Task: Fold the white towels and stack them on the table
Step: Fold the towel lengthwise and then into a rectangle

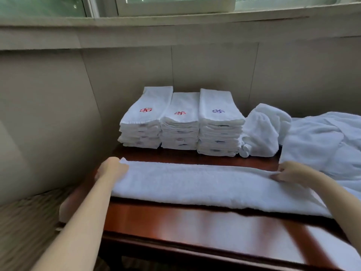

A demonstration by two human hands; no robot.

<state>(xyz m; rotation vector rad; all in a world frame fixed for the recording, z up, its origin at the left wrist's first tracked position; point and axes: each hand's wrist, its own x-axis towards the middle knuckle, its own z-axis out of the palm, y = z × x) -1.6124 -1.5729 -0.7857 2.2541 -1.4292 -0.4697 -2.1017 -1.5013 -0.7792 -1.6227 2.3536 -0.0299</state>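
The wooden counter point(195, 222) carries a long folded towel point(205, 184), its long axis running left to right. A loose white heap point(322, 141) lies at the right, and three folded stacks point(179, 122) stand behind. Both arms reach forward. The left hand point(111, 170) has its grip curled round the towel's left end, and the right hand point(291, 172) pinches its right end.

A glossy reddish-brown wooden desk point(195, 218) stands against a beige panelled wall point(214, 71) below a white-framed window point(175, 5). Blurred striped carpet point(23, 222) lies left.
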